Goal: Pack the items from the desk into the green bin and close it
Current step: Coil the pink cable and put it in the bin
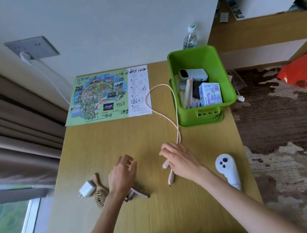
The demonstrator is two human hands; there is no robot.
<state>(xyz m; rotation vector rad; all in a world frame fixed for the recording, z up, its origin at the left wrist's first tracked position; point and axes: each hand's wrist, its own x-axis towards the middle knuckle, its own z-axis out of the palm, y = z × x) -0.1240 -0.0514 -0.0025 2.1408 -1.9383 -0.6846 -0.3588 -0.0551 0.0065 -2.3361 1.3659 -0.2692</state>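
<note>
The green bin (225, 85) stands open at the desk's far right, on its lid, with a white power bank, a blue-white box and other items inside. A pink cable (148, 102) loops across the desk from near the bin toward me. My right hand (182, 161) rests over the cable's two plug ends, fingers curled around it. My left hand (123, 174) hovers with fingers apart, holding nothing. Near my left wrist lie a white charger plug (87, 190), a wooden hairbrush (100, 194) and a brownish hair clip (138, 192). A white controller (227, 169) lies at the right.
A colourful park map (107, 96) with handwriting lies at the desk's far left. A water bottle (189, 38) stands behind the bin by the wall. Curtains hang to the left; patterned carpet and a red bag (303, 75) are to the right.
</note>
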